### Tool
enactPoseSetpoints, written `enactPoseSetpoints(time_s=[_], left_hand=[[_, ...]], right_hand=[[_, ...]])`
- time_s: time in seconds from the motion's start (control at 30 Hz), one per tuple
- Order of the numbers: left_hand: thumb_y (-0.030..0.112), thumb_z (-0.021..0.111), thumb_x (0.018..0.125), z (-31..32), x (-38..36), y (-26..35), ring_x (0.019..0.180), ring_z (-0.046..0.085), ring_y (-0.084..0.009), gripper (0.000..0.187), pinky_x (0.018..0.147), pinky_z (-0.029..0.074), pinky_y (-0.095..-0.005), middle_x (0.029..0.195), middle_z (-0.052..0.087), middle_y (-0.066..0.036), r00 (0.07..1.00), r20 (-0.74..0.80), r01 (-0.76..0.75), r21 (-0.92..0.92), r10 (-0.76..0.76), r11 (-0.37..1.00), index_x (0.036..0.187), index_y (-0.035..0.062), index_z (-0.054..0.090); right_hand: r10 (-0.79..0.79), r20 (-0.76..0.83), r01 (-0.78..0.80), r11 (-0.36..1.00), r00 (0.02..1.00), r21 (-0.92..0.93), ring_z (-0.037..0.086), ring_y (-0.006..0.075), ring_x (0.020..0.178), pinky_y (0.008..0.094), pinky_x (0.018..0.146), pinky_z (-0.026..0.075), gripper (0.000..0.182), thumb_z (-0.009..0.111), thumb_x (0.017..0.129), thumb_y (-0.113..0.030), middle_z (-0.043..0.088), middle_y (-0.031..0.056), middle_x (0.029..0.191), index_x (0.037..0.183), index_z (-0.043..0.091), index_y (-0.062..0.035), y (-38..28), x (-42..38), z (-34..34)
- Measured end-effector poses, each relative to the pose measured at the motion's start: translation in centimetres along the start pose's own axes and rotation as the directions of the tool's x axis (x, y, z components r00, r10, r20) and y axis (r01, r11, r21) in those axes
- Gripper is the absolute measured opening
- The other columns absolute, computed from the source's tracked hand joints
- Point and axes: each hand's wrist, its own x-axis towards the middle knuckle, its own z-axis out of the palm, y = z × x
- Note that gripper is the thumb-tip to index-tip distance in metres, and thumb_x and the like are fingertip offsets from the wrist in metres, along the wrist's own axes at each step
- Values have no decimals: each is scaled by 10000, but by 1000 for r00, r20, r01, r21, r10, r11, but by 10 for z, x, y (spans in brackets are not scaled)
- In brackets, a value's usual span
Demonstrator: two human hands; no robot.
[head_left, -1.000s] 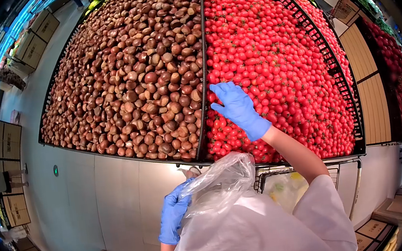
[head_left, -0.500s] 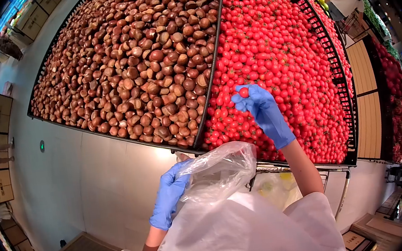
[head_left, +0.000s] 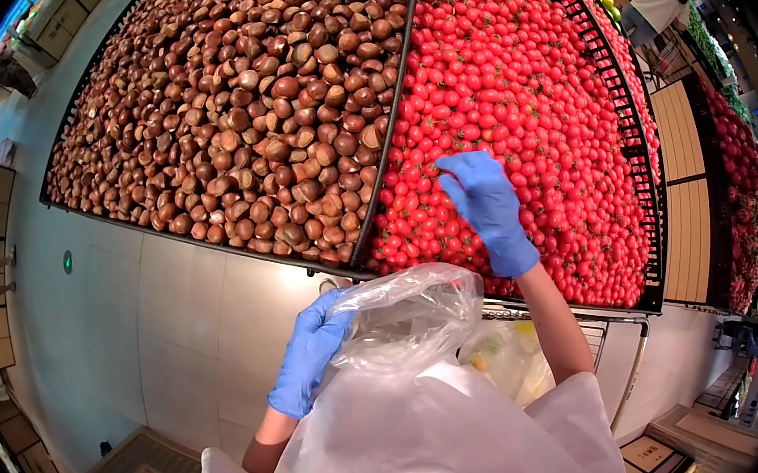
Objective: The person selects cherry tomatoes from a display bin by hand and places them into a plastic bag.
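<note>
My left hand, in a blue glove, is closed on the rim of a clear plastic bag, whose mouth gapes toward the produce stand. My right hand, gloved in blue too, is held over the heap of cherry tomatoes. Its thumb and fingers are drawn together around a cherry tomato, of which only a little red shows. The bag is just below and to the left of this hand.
Chestnuts fill the bin to the left, behind a black divider. A metal cart holding another plastic bag stands by the front edge. Two people are in the background on the left, another person at the upper right.
My right hand has turned, so the cherry tomato in its fingers is now mostly hidden. The view has shifted slightly. My left hand still grips the bag.
</note>
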Motion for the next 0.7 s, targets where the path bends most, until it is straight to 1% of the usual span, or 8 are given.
enactPoseSetpoints(time_s=[0.23,0.3,0.33,0.37,0.4,0.43,0.57,0.7], left_hand=[[168,507,926,0,-1,-1,584,425,-15,263,502,334,-158,695,496,54,996,-85,-21,-64,15,998,1151,40,550],[175,505,931,-3,1,-5,581,429,-16,260,498,337,-158,693,495,53,995,-97,-41,-99,31,994,1151,42,546],[181,500,936,-4,1,-6,570,434,-20,247,487,337,-163,689,497,51,994,-108,-29,-157,12,987,1135,46,552],[187,495,940,-5,2,-7,560,439,-23,234,476,337,-167,686,499,49,993,-116,-15,-215,-10,977,1120,50,557],[187,495,940,-6,2,-8,560,439,-23,234,476,337,-167,686,499,49,993,-113,-11,-219,-14,976,1120,50,557],[187,491,941,-6,4,-7,547,442,-26,223,461,333,-170,681,500,47,990,-138,1,-198,-29,980,1104,52,560],[183,489,940,-6,9,-7,513,447,-33,193,425,320,-173,664,505,38,980,-191,21,-188,-58,982,1058,53,568],[177,488,937,-4,12,-2,506,445,-33,188,418,313,-167,655,499,38,984,-171,19,-163,-48,986,1052,51,567]], right_hand=[[-188,178,226,948,966,-225,506,251,876,353,777,401,319,653,743,-157,520,83,875,1048,591,-88,-12,24,33],[-90,50,77,973,995,219,509,265,909,365,812,401,329,643,763,-156,528,104,887,1075,585,-70,-11,17,28],[14,139,-68,918,990,391,548,227,930,339,842,428,359,618,814,-159,587,107,966,1146,565,-35,-10,14,23],[11,143,-67,918,990,390,548,227,930,339,842,428,359,618,814,-159,587,107,966,1146,565,-35,-11,10,17],[162,310,-347,553,937,758,569,197,938,303,829,447,366,603,848,-165,597,103,1025,1177,547,-16,-14,7,8],[199,514,-524,-1,834,852,590,166,947,267,815,466,374,589,881,-171,606,98,1085,1207,529,3,-15,4,0],[182,520,-464,-278,834,841,599,158,972,248,835,470,467,560,914,-293,614,112,1097,1211,502,62,-30,-7,-32],[189,528,-438,-371,828,819,572,138,786,247,724,475,447,556,917,-315,608,104,1064,1170,530,52,-19,-20,-36]])
